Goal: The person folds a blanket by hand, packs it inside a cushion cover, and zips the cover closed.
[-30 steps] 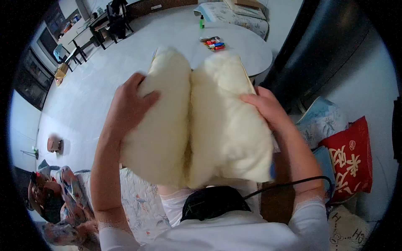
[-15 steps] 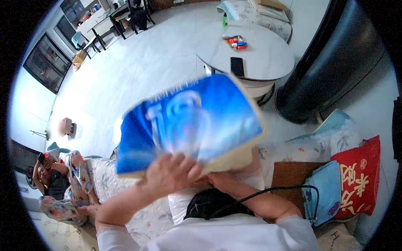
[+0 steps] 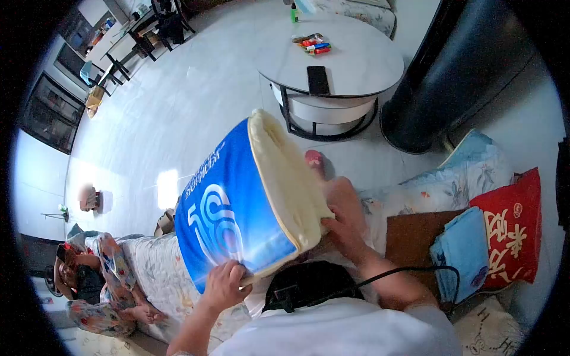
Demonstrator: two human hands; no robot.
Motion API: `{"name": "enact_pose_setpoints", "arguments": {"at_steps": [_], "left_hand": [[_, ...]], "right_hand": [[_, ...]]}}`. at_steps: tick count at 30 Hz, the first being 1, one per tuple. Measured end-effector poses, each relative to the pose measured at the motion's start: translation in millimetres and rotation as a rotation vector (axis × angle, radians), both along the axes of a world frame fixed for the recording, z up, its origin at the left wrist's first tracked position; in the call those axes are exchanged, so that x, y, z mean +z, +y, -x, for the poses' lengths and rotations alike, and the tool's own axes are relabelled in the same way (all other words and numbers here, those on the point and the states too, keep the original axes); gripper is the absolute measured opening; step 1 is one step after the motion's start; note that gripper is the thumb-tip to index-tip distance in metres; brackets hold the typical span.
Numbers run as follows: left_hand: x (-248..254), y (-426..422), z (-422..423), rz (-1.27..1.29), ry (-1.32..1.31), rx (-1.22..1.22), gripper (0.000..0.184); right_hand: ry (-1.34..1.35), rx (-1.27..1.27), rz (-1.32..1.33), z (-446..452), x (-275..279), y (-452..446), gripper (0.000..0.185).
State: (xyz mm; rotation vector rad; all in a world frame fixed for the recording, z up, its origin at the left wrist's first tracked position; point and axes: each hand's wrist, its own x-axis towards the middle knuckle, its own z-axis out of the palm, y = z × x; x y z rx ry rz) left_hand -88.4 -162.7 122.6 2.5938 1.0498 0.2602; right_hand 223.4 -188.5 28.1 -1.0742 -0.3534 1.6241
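A cushion (image 3: 228, 207) is raised in front of me, tilted, with a glossy blue printed face on the left and a fluffy cream side on the right. White figures and lettering show on the blue face. My left hand (image 3: 224, 286) pinches its lower edge, thumb below and fingers on the print. At the lower right, my right hand (image 3: 345, 232) grips the cream fabric; part of its fingers is hidden by the fold. My knee and a red slipper (image 3: 314, 159) show behind the cushion.
Beyond stands a round white table (image 3: 368, 59) with a phone (image 3: 317, 80), small colourful packets (image 3: 313, 44) and a green bottle (image 3: 294, 13). A black column (image 3: 439, 77) rises at right. Folded blue cloth (image 3: 460, 252) and a red cushion (image 3: 516, 231) lie right; another person (image 3: 98, 279) reclines left.
The cushion has turned from lying broadside to standing on end, showing its cream side. My left hand has moved down and left; my right hand has come into view on the cream side.
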Motion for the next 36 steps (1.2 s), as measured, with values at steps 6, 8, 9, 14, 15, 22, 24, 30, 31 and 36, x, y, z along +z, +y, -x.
{"name": "enact_pose_setpoints", "arguments": {"at_steps": [6,8,9,14,15,22,24,30,31,36], "left_hand": [[64,54,-42,-0.132,-0.108,0.058,0.042],[74,69,-50,-0.180,-0.237,0.151,0.043],[79,74,-52,-0.198,-0.203,0.131,0.040],[67,73,-45,-0.338,-0.250,0.014,0.023],[62,71,-42,-0.339,-0.244,0.012,0.023],[43,48,-12,-0.216,-0.532,0.159,0.031],[42,33,-12,-0.181,-0.573,0.217,0.035],[42,22,-6,-0.336,-0.306,0.183,0.067],[41,20,-8,-0.334,-0.306,0.182,0.067],[16,2,-38,-0.366,-0.233,0.067,0.072]], "right_hand": [[-0.570,0.464,-0.149,24,67,19,0.042],[-0.452,0.439,-0.323,34,69,16,0.041],[-0.463,0.476,-0.318,37,78,14,0.041],[-0.276,0.403,-0.336,51,61,9,0.041],[-0.197,0.410,-0.283,52,63,10,0.044],[-0.156,0.470,-0.271,60,82,16,0.045],[-0.304,0.543,-0.327,68,81,18,0.039],[-0.524,0.596,-0.571,77,93,22,0.045],[-0.441,0.573,-0.573,78,94,21,0.045],[-0.245,0.482,-0.421,72,63,11,0.044]]}}
